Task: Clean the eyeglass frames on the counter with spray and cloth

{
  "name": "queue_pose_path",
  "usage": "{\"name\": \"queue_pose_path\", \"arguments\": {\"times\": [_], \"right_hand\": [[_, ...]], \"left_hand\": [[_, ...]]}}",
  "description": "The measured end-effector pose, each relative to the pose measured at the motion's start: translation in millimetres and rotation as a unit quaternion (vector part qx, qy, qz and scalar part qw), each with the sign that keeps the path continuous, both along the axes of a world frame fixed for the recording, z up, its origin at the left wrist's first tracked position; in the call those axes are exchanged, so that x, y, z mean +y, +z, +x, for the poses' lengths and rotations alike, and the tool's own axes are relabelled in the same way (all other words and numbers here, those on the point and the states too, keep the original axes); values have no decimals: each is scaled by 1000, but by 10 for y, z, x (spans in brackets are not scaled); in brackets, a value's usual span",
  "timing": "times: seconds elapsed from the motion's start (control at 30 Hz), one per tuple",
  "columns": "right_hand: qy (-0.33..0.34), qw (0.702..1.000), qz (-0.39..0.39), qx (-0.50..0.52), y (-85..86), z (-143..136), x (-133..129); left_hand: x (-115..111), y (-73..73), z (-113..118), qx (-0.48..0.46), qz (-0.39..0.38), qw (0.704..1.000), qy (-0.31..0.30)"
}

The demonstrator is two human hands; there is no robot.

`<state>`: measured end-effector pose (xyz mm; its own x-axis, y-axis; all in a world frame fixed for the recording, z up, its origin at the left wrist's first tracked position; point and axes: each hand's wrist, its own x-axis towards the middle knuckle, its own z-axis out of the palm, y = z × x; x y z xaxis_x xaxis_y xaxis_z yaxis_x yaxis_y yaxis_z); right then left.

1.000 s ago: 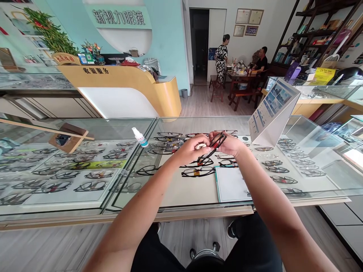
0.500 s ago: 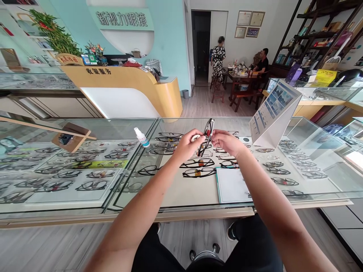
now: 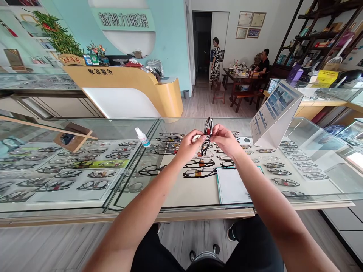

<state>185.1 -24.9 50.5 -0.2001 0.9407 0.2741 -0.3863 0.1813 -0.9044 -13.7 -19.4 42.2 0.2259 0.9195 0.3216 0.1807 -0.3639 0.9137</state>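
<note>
A pair of dark-framed eyeglasses point(image 3: 209, 126) is held up on edge above the glass counter, with a red tag on one lens. My left hand point(image 3: 189, 146) grips the glasses from the left, fingers closed. A small white item point(image 3: 195, 138), too unclear to name, is also tucked in that hand. From the right, my right hand point(image 3: 226, 141) pinches the same frame between thumb and fingers. Below my hands, more eyeglasses point(image 3: 199, 172) with coloured tags lie in rows. A white sheet with a teal edge point(image 3: 232, 186) lies beneath my right forearm.
A white spray bottle point(image 3: 142, 137) stands on the counter to the left. A tilted display card point(image 3: 275, 115) stands at the right, and a wooden stand point(image 3: 72, 138) at the far left. Beyond are a cash desk point(image 3: 119, 77) and two people by a dining table point(image 3: 239, 76).
The eyeglasses have turned a little and stand more upright between my hands. My right hand's fingers have shifted slightly on the frame. In the background, the standing person has turned and moved slightly left.
</note>
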Motion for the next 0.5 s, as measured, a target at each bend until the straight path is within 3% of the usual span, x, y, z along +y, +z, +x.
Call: {"name": "queue_pose_path", "arguments": {"times": [0.3, 0.5], "right_hand": [[-27, 999, 27, -1, -13, -47, -2], [-48, 998, 34, -17, -29, -62, -3]], "left_hand": [[36, -82, 37, -53, -61, 997, -4], [27, -70, 34, -53, -56, 997, -2]]}}
